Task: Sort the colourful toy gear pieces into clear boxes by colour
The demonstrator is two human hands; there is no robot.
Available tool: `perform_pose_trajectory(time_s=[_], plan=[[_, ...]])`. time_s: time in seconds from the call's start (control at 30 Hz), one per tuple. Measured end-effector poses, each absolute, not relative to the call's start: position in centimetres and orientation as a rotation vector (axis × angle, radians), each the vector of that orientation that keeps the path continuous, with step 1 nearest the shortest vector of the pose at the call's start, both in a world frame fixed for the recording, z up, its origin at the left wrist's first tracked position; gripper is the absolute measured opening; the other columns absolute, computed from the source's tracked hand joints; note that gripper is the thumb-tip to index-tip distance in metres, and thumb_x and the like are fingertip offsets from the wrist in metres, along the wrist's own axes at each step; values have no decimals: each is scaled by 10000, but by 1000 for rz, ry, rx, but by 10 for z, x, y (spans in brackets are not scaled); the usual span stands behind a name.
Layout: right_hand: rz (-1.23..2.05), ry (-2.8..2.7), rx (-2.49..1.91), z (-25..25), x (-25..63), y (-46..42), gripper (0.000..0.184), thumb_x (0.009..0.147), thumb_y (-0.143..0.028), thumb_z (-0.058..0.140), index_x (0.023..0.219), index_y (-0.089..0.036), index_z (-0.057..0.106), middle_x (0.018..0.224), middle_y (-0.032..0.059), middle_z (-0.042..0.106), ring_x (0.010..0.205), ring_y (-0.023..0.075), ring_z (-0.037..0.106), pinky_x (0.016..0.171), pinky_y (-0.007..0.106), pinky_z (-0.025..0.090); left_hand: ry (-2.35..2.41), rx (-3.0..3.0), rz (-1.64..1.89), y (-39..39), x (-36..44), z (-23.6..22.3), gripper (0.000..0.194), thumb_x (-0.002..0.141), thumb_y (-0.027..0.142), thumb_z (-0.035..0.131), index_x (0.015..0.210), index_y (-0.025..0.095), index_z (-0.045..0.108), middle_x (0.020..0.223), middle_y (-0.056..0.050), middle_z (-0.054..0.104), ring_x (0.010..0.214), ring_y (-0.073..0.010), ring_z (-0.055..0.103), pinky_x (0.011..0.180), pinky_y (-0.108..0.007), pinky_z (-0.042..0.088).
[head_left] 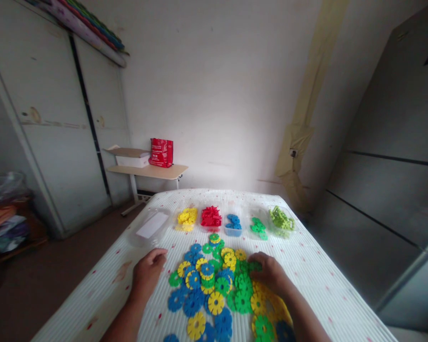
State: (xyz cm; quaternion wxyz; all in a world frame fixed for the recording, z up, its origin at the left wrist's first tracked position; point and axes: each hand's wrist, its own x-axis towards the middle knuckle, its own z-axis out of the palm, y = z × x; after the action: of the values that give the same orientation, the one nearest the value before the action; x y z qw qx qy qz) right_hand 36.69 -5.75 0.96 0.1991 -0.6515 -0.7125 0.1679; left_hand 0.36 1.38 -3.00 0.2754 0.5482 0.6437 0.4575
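Note:
A heap of flat plastic snowflake discs point(217, 285) in blue, yellow and green lies on the white table point(317, 266). My left hand point(148, 273) rests on the table at the heap's left edge, fingers curled, with nothing visible in it. My right hand point(269, 273) lies on the right side of the heap, fingers closed over green discs point(251, 267). Behind the heap stands a row of clear tubs: yellow discs point(187, 217), red discs point(210, 217), blue discs point(233, 222), green discs point(258, 227) and light-green discs point(281, 219).
A clear lid with a white label point(150, 226) lies left of the tubs. Beyond the table stand a small wooden side table point(148, 170) with a red bag point(161, 152) and a box, a white wardrobe at left, and piled clothes at far left.

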Motion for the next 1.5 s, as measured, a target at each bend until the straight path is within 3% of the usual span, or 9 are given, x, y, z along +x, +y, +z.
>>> perform_pose_trajectory(time_s=[0.23,0.37,0.6,0.73,0.83,0.93,1.1,1.33,1.5], plan=[[444,-2076,-1807,14,363,-63,348,658,-228,598,1001,-229,656,962,52,645,895,198,581,787,267,413,1692,1472,1245,19,1,-37,251,644,361,513,799,198,625,568,33,615,519,-150,574,519,-227,457],[422,-2066,-1823,13,360,-64,303,635,-195,588,935,-209,624,950,50,631,890,186,561,768,250,395,1714,1477,1225,17,2,-33,250,643,363,512,790,198,628,559,30,616,508,-149,567,521,-230,454],[338,-2030,-1922,28,358,-64,84,630,-216,576,704,-198,542,693,-14,576,635,123,465,566,225,286,1722,1515,1221,14,2,-31,271,651,369,498,803,189,631,512,39,580,500,-144,543,514,-227,432],[459,-1877,-1807,33,363,-58,113,640,-234,567,612,-188,468,594,-47,494,591,98,421,531,210,274,1725,1508,1214,17,2,-34,263,652,359,500,803,189,632,522,35,591,498,-142,544,511,-225,430],[561,-1765,-1728,29,366,-53,92,625,-206,552,704,-188,509,586,-56,481,579,98,426,521,202,308,1705,1480,1234,16,3,-31,259,644,355,504,789,187,637,520,35,590,499,-142,543,510,-226,433],[664,-1715,-1635,25,367,-48,205,619,-206,541,823,-193,549,593,-53,503,567,102,451,530,206,350,1690,1474,1257,12,5,-26,258,641,353,509,775,185,650,506,36,584,498,-145,545,505,-228,434],[711,-1534,-1619,31,370,-40,216,642,-306,533,823,-190,549,579,-40,528,494,98,444,470,216,360,1714,1470,1268,9,6,-21,231,629,340,526,741,194,666,526,29,615,534,-158,573,515,-232,443],[218,-1407,-1719,65,386,-9,357,671,-414,520,901,-161,622,693,49,641,585,168,550,571,290,427,1714,1497,1263,13,4,-29,250,644,348,518,768,188,664,505,30,597,520,-154,567,510,-228,434],[-139,-1365,-1833,63,404,-4,403,745,-395,471,1012,-130,618,855,123,670,775,227,597,714,340,445,1720,1516,1256,12,5,-27,251,649,342,497,770,187,653,514,32,596,514,-149,559,519,-227,433]])
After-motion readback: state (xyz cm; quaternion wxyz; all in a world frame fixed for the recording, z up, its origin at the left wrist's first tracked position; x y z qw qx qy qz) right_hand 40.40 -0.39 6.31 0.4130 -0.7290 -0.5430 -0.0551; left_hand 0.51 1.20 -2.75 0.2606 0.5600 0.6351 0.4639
